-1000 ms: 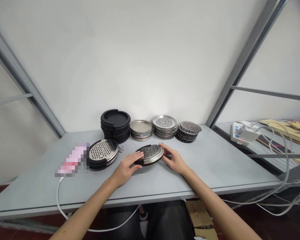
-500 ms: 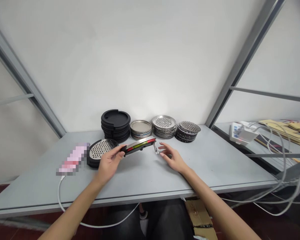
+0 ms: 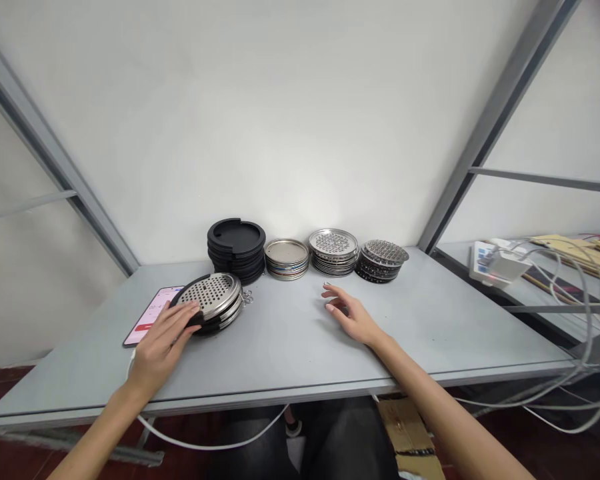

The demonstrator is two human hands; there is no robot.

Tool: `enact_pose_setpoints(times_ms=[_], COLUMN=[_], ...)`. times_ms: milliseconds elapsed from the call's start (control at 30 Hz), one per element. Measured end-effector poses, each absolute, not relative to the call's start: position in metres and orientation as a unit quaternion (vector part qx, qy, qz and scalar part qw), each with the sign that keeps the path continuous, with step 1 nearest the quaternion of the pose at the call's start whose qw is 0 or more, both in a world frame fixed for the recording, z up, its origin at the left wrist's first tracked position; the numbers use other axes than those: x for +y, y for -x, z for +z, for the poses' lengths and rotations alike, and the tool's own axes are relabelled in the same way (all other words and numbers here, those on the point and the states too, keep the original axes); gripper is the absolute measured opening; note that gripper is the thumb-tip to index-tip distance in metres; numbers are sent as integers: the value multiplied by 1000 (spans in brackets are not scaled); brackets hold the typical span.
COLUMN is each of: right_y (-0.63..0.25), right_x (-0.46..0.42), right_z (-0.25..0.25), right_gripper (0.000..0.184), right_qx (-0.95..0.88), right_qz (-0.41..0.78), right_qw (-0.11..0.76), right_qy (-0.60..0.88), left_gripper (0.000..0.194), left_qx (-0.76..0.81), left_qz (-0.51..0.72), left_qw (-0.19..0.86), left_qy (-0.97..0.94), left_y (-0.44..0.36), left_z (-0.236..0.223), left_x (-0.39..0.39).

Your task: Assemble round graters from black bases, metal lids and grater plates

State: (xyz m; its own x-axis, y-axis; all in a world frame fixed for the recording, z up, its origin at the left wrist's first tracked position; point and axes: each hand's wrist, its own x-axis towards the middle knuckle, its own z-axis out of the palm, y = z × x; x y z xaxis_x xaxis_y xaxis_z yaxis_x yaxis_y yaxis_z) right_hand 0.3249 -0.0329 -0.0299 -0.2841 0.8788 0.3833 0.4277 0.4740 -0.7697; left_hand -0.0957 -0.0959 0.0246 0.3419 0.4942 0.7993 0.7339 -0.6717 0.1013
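My left hand [image 3: 165, 340] rests with its fingertips on the near edge of a small pile of round graters [image 3: 213, 301], each a perforated steel disc in a black rim, at the left of the grey table [image 3: 290, 353]. The fingers lie spread over the rim and grip nothing. My right hand [image 3: 347, 313] hovers just above the table's middle, fingers loosely apart and holding nothing. Along the back wall stand a stack of black rims [image 3: 237, 250], a stack of plain steel discs [image 3: 287, 258], a stack of perforated discs [image 3: 333, 251] and a stack of dark perforated discs [image 3: 383, 260].
A phone [image 3: 150, 312] with a lit screen lies left of the grater pile, its white cable [image 3: 205, 443] hanging over the front edge. A power strip [image 3: 490, 265] and tangled cables sit on the neighbouring surface at right. A cardboard box [image 3: 405, 440] is under the table.
My left hand lifted the assembled grater from the table's middle, carried it left and set it on the pile beside the phone. My right hand let go and stayed near the middle.
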Motion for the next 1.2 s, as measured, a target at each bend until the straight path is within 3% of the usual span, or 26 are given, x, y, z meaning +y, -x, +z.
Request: enact_pose_setpoints(times_ms=[233,533,800,1000,1200], right_y=[-324,-324,-323,-322,-321], right_x=[-34,-34,-37,-36,-34], right_z=[-29,-28,-23,-24,-27], right_gripper=[44,32,31,31,30], right_qx=[-753,-759,-766,-763,-762], right_qz=[272,259,246,251,247], right_qw=[407,399,393,394,397], right_qy=[441,445,445,447,448], left_gripper=[36,32,16,37,59], left_qx=[-387,-411,-428,-490,-507], left_qz=[-380,-365,-370,-308,-259], left_qw=[144,120,120,93,140], left_qy=[828,827,816,810,810], left_y=[106,104,95,73,68], left_z=[10,25,40,74,113], left_x=[-88,-80,-75,-45,25])
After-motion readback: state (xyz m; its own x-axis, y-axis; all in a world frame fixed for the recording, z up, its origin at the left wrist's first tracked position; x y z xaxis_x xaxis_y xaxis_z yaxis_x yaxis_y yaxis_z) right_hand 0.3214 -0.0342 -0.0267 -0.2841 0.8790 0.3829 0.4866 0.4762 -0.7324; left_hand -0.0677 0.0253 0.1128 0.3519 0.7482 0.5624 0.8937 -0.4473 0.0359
